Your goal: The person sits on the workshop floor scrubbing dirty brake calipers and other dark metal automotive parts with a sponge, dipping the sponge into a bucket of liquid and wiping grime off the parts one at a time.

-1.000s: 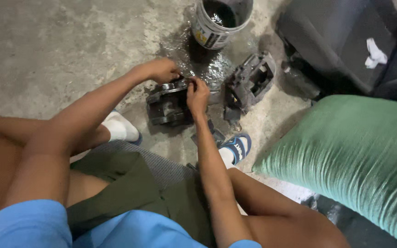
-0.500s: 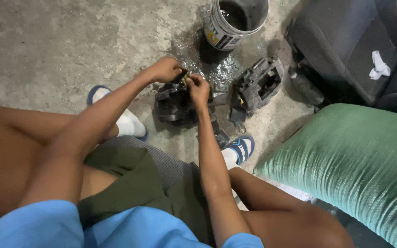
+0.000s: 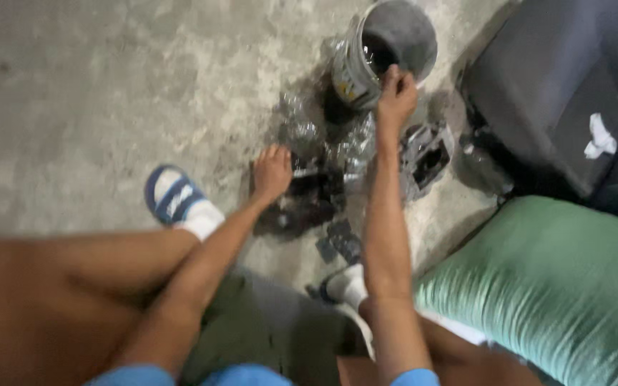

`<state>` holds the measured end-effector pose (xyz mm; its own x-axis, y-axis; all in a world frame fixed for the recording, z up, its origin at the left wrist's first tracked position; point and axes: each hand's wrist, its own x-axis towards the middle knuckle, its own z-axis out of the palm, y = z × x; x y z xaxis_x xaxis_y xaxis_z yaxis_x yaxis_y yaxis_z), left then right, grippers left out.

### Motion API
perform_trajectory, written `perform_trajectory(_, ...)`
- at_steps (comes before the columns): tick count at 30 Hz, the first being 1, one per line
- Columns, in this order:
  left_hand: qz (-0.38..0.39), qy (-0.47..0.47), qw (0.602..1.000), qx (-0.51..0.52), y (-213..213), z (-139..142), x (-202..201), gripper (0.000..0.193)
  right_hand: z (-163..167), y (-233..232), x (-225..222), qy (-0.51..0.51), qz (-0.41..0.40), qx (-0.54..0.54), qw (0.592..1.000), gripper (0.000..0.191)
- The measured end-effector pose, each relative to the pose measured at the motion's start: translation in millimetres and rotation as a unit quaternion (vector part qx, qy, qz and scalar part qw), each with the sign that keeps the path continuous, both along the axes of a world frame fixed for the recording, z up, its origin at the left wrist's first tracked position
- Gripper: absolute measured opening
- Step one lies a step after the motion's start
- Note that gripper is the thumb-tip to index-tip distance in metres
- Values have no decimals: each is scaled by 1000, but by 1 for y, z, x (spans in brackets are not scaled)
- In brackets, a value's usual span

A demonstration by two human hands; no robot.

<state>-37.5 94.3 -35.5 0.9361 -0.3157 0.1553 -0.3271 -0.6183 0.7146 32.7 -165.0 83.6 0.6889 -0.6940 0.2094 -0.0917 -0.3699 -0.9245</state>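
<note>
So right hand (image 3: 396, 93) is pinched shut at the bucket (image 3: 366, 53) rim, can't tell what's in it. Left hand (image 3: 272, 171) rests open on the caliper (image 3: 309, 196). Looks like the rinsing step; the caliper needs a steady hold.

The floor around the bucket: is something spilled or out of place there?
Yes. A dark wet patch spreads on the concrete floor from the bucket toward the dark metal part. It looks like spilled liquid, though the picture is blurred.
</note>
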Motion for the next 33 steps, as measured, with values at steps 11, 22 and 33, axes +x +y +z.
perform_trajectory(11, 23, 29, 999, -2, 2, -20, 1, 22, -39, -98, 152, 549, 209, -420, 692, 18)
perform_trajectory(22, 0, 87, 996, 14, 3, -12, 1, 24, -22, -99, 113, 467, 351, 158, 796, 24)
perform_trajectory(33, -51, 16, 998, -23, 12, -18, 1, 40, -34, 105, -68, 353, 379, -221, 827, 27)
